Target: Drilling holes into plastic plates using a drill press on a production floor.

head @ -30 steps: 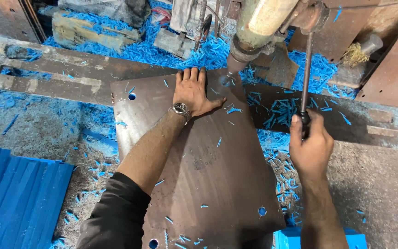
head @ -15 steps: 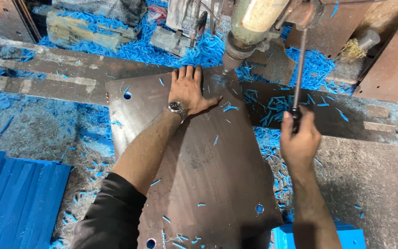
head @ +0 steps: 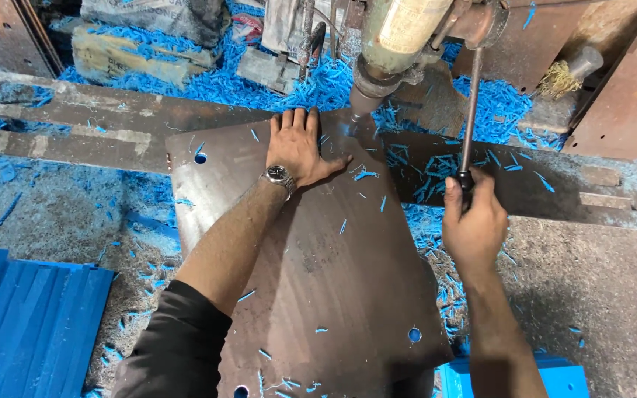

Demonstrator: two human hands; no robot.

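A large brown metal plate (head: 333, 280) with holes near its corners lies on the drill table. My left hand (head: 300, 147), with a wristwatch, presses flat on the plate's far end, fingers spread, just left of the drill spindle (head: 366, 88). The spindle's tip meets the plate beside my thumb. My right hand (head: 473, 217) is closed around the black knob at the end of the drill's feed lever (head: 470, 103), which hangs down from the machine head to the right of the plate.
Blue shavings (head: 436, 177) litter the table and floor. A stack of blue sheets (head: 27, 317) lies at the lower left, another blue piece (head: 510, 379) at the bottom right. Rusty steel bars (head: 75, 125) and plates (head: 628, 96) surround the drill.
My right hand with the lever knob has risen a little. My left hand stays pressed on the plate.
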